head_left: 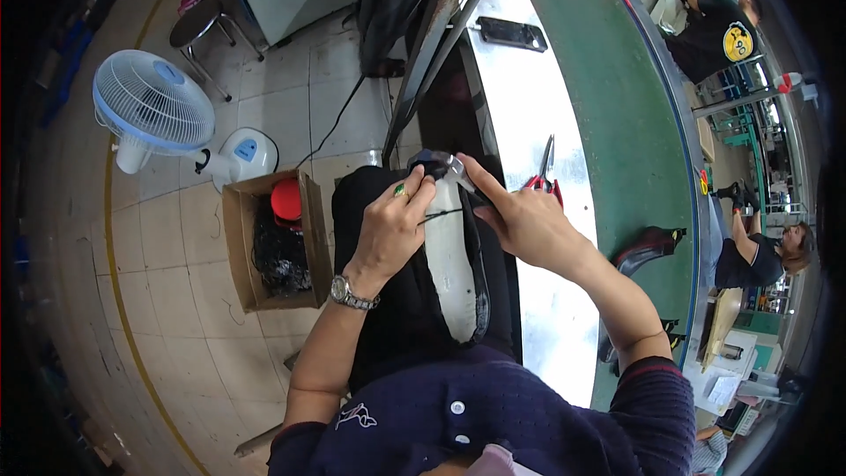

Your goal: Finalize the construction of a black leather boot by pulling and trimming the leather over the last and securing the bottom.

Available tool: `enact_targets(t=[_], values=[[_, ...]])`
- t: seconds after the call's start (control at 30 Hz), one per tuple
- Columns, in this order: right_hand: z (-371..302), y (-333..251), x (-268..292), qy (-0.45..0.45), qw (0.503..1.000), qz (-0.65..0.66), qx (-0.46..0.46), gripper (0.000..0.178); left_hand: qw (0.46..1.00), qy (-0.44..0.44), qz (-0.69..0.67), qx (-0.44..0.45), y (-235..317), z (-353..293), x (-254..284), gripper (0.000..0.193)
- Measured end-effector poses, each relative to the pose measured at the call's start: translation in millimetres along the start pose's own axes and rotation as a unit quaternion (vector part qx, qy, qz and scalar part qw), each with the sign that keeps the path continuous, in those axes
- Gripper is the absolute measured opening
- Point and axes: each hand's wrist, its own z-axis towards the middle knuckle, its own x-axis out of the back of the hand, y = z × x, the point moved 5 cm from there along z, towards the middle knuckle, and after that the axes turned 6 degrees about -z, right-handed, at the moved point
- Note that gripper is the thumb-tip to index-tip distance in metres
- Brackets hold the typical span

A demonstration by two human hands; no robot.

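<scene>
Across my lap lies an unfinished shoe (451,278), bottom up, its long pale underside framed by black upper material. A thin dark cord crosses the pale face near the far end. My left hand (388,227) is closed there, fingertips pinching the black edge; it wears a ring with a green stone and a wristwatch (352,293). From the other side, my right hand (536,227) is closed around a shiny metal hand tool (456,167), index finger stretched along it. The tool's head touches the shoe's far end; its handle is mostly hidden, so its exact kind is unclear.
Red-handled scissors (548,178) and a dark phone (511,33) lie on the metal bench strip at right. Black shoes (650,247) rest on the green belt (608,106). A carton (233,247) and fan (154,101) stand left. Other people are at far right.
</scene>
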Motion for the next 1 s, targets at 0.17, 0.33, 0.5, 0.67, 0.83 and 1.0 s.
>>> enact_targets(t=[0.17, 0.33, 0.5, 0.67, 0.83, 1.0], values=[[-1, -11, 22, 0.136, 0.986, 0.096, 0.01, 0.074, 1.0, 0.007, -0.012, 0.027, -3, -7, -2, 0.036], [2, 3, -4, 0.009, 1.0, 0.016, 0.014, 0.071, 0.994, -0.011, -0.06, 0.087, -7, 1, -2, 0.039], [0, -7, 21, 0.164, 0.98, 0.113, 0.018, 0.07, 0.917, 0.012, -0.281, 0.284, -2, -34, 1, 0.066], [1, 6, -11, 0.045, 0.996, 0.07, 0.02, 0.079, 0.699, -0.006, -0.558, 0.446, 24, -72, -36, 0.101], [-28, 10, 0, 0.146, 0.952, 0.268, -0.002, 0.078, 0.613, -0.051, -0.602, 0.51, 32, -80, -47, 0.081], [-68, 19, -13, 0.066, 0.897, 0.428, -0.089, 0.064, 0.663, -0.073, -0.588, 0.456, 51, -82, -26, 0.088]])
